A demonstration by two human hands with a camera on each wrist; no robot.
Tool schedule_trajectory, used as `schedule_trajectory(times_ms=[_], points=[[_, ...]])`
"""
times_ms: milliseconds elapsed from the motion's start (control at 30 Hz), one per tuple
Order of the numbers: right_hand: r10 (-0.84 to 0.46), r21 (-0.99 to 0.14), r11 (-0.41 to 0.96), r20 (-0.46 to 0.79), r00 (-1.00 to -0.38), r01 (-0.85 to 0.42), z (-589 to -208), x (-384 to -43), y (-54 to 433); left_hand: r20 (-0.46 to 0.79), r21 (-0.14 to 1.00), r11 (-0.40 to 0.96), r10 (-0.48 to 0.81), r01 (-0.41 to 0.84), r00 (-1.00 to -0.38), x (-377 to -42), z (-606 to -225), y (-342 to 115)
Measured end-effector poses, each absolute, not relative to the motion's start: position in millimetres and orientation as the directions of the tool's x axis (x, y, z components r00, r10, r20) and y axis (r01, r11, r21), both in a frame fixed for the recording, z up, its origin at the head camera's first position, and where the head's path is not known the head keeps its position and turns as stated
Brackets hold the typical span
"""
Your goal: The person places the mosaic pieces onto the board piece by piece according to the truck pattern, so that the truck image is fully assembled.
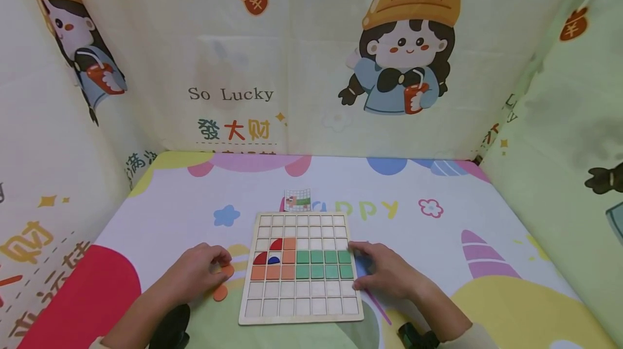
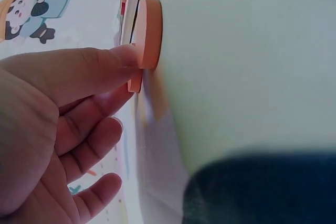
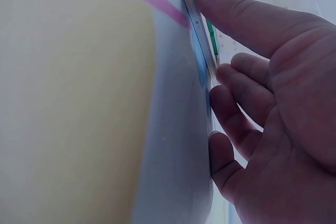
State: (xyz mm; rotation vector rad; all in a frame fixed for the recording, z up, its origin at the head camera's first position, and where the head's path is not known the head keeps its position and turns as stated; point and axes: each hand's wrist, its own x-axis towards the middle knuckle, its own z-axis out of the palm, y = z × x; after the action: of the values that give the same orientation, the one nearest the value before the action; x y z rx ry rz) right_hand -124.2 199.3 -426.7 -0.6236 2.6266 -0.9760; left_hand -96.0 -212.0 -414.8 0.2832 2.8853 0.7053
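A square wooden grid board (image 1: 302, 305) lies on the table, with orange, red, blue and green pieces in its middle rows. Left of it, my left hand (image 1: 197, 268) has thumb and forefinger at an orange disc (image 1: 227, 270), pinching its edge; the fingers partly hide it. A second orange piece (image 1: 220, 292) lies just nearer to me, and shows larger in the left wrist view (image 2: 152, 32). On the other side my right hand (image 1: 389, 270) rests against the board's right edge, thumb and fingers spread along it. The right thumb touches the board edge (image 3: 197, 22) near green tiles.
Behind the board stands a small picture card (image 1: 297, 201) with a coloured grid pattern. A printed cloth (image 1: 170, 219) covers the table. Patterned curtains (image 1: 311, 57) enclose it at the back and both sides. Dark wrist devices (image 1: 170, 327) sit near both wrists.
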Motion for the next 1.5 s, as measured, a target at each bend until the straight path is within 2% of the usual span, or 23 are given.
schedule_trajectory(times_ms=[300,833,1167,1500], points=[[-0.480,-0.670,0.679,-0.097,-0.872,-0.300,-427,-124,199,-0.064,0.441,0.876,0.249,0.197,-0.966,-98,-414,-211],[-0.477,-0.660,0.689,-0.099,-0.874,-0.301,-427,-124,199,-0.098,0.460,0.876,0.216,0.149,-0.971,-100,-402,-199],[-0.471,-0.659,0.693,-0.106,-0.876,-0.293,-426,-124,199,-0.002,0.470,0.847,0.282,0.248,-0.959,-99,-396,-182],[-0.466,-0.661,0.694,-0.111,-0.878,-0.286,-425,-123,198,0.040,0.490,0.812,0.342,0.317,-0.939,-100,-392,-160]])
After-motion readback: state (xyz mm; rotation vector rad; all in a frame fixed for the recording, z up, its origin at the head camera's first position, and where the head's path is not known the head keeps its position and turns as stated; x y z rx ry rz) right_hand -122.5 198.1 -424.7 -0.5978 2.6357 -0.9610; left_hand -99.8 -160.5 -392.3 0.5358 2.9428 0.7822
